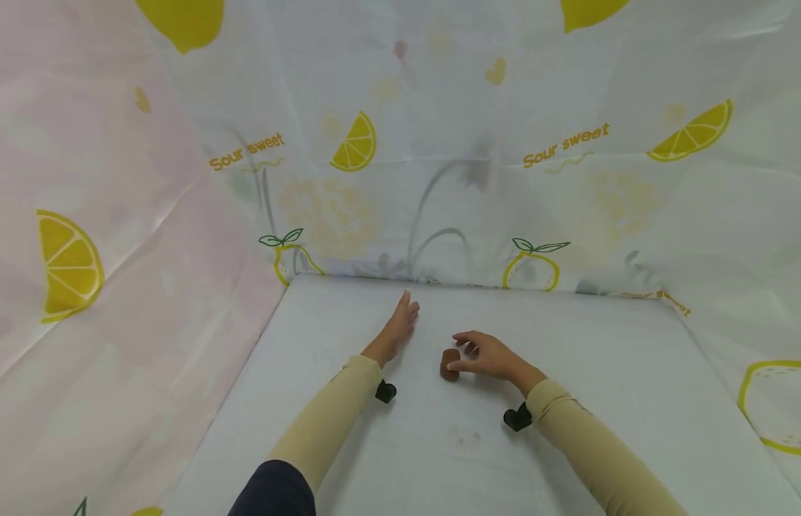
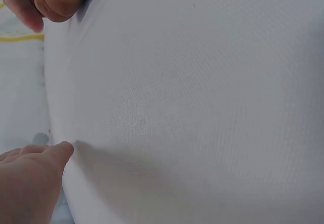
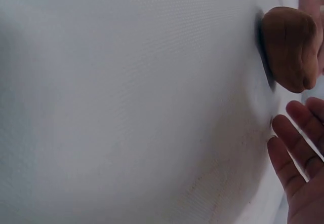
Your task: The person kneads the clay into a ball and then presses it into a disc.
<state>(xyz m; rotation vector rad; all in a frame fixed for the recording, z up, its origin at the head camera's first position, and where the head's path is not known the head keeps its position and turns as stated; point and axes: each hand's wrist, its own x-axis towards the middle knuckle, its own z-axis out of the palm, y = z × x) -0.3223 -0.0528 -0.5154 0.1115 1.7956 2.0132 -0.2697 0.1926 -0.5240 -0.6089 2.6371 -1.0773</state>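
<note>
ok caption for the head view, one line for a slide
Right hand touches a brown block on a white table; left hand rests flat beside it.

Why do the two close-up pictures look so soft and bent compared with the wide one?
Head view: even, diffuse light, sharp print on the lemon-patterned curtain, faint shadows under the arms. Left wrist view: the white table surface curves from lens distortion, the left hand blurred at the edge. Right wrist view: the small brown rounded block and the right hand's fingers are out of focus, a dark shadow beside the block.
</note>
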